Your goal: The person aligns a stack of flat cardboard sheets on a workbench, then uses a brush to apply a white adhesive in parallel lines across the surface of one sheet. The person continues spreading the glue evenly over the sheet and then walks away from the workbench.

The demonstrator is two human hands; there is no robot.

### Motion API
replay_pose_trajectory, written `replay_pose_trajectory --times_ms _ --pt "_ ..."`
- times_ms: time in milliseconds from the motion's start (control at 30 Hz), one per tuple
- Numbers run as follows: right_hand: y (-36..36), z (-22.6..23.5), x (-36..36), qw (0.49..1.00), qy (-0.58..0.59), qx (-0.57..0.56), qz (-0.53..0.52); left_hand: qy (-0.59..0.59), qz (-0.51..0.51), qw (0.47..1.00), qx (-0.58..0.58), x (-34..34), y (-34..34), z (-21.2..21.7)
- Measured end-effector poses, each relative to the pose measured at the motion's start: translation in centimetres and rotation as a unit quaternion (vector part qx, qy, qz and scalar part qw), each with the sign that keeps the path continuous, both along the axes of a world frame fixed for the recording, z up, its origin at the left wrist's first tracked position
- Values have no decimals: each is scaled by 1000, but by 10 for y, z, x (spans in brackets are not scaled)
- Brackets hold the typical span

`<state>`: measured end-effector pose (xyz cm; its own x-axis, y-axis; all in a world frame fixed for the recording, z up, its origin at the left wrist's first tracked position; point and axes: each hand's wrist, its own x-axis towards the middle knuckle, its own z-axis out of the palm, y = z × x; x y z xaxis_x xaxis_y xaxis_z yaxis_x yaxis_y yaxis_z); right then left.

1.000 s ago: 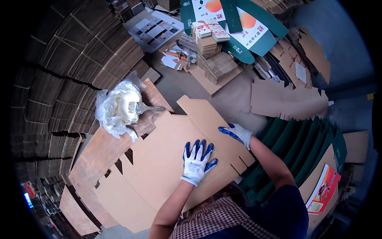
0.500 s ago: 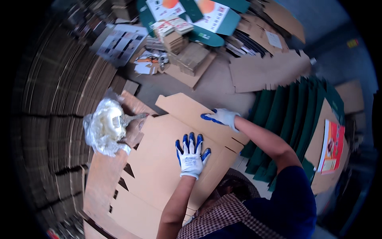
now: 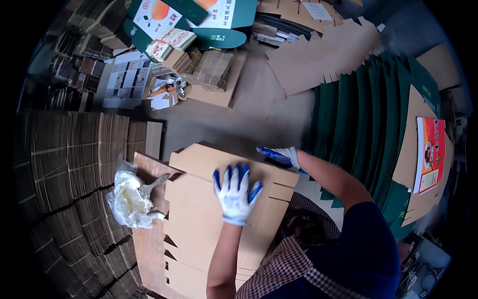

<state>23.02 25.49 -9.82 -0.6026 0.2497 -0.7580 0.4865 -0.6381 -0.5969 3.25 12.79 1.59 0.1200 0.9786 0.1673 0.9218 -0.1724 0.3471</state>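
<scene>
Stacks of flattened cardboard [image 3: 74,164] line the floor; the folded carton blank [image 3: 219,209] lies flat on a brown sheet, creased over but seemingly not yet finished. The left hand [image 3: 235,194] presses it, fingers spread; the right hand [image 3: 281,155] clasps its far edge

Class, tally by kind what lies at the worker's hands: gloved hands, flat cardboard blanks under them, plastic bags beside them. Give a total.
Gloved hands: 2, left and right
Cardboard blank: 1
Plastic bag: 1
Total: 4
</scene>
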Motion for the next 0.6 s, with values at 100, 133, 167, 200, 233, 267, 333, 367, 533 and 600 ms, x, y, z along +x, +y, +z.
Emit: replay_pose_trajectory --times_ms 100,133,167,200,233,267,333,367,533,600 --pt "-8 -50 15 996 72 26 -54 52 -74 992 -91 23 69 -11" --pt "-6 -9 3 935 77 345 23 119 -68 976 -169 23 81 -16" --pt "-8 -20 1 964 124 235 8 134 -56 951 -273 23 89 -16" --pt "-7 -15 0 983 128 135 -6 142 -49 916 -372 27 97 -13" --pt "-4 -9 0 992 120 38 -25 147 -52 917 -367 27 96 -16" --pt "-4 -3 -4 995 78 -49 -38 153 -53 918 -362 27 90 -20" --pt "-1 3 -8 990 22 -122 -69 159 -62 925 -338 24 88 -16" --pt "-6 -2 -9 990 11 -112 -84 159 -67 930 -324 21 85 -10" --pt "-19 -9 -9 993 14 88 -82 114 -66 958 -255 12 54 -11" --pt "-21 -10 -7 996 -35 46 -64 91 -71 961 -250 8 49 -9"
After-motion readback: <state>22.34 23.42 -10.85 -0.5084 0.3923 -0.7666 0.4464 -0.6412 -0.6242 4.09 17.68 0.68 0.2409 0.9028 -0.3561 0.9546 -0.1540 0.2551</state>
